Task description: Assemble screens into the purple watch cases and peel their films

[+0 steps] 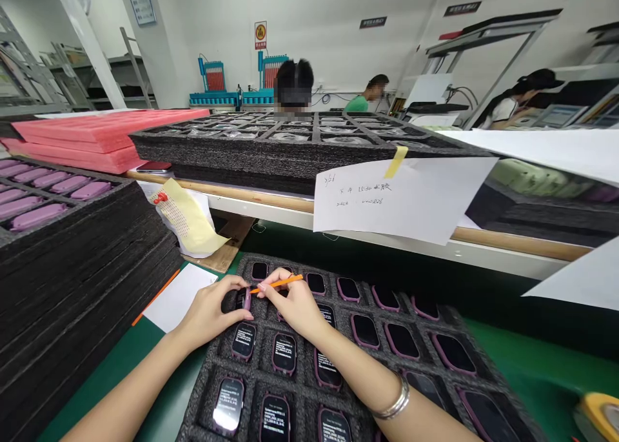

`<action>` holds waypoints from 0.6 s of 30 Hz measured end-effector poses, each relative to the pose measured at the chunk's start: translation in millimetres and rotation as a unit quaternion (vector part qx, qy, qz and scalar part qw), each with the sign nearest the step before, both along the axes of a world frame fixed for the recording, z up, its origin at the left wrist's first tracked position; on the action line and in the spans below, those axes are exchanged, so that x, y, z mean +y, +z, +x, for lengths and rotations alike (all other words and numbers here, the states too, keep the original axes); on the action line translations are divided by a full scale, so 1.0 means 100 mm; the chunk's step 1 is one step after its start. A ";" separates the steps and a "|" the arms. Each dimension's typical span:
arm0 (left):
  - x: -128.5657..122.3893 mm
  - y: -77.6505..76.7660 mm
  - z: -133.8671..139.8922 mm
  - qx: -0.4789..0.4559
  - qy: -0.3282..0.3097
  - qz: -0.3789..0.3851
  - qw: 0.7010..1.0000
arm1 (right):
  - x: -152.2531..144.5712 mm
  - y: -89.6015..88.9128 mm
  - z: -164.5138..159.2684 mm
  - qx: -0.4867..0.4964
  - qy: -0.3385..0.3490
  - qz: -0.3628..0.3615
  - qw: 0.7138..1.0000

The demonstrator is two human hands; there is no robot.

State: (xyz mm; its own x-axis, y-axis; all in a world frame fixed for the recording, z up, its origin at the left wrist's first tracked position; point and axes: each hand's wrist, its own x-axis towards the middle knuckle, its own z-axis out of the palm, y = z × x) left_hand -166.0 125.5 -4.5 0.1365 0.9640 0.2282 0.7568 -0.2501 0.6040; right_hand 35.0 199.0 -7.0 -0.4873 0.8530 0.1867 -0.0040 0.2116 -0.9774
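Between the thumb and fingers of my left hand (215, 306), a purple-framed smartwatch (247, 300) is tipped on its edge over a tray pocket. My right hand (290, 300) pinches a thin orange stick (285, 282), its tip at the watch's side edge. Both hands are above a black foam tray (302, 381) that holds rows of purple watches without straps. Lit screens with white text show on several, such as the watch (284, 353) just below my hands. Others have dark screens, like the watch (365, 330) to the right.
Stacked black foam trays (87, 300) with purple parts rise at the left. A second orange stick (155, 298) lies by white paper (181, 293). Ahead, a shelf bears more foam trays (290, 151) and a taped handwritten sheet (396, 200). A tape roll (599, 416) sits at right; people are beyond.
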 end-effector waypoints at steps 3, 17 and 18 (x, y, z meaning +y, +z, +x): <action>-0.01 0.00 0.01 -0.019 0.017 -0.013 1.000 | -0.01 -0.01 0.00 -0.003 0.002 0.002 1.000; 0.02 0.01 0.02 -0.020 0.037 -0.002 0.999 | -0.03 -0.02 -0.03 -0.005 -0.013 0.041 0.999; 0.02 0.01 0.02 -0.016 0.035 0.003 0.999 | -0.04 0.00 -0.03 -0.004 -0.014 0.044 0.999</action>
State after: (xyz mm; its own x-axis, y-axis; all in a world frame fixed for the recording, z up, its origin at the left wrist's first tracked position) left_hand -163.9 127.9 -3.9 0.0619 0.9697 0.2364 0.7529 -0.2009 0.6267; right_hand 32.0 195.0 -7.1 -0.4648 0.8470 0.2580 0.0104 0.2966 -0.9549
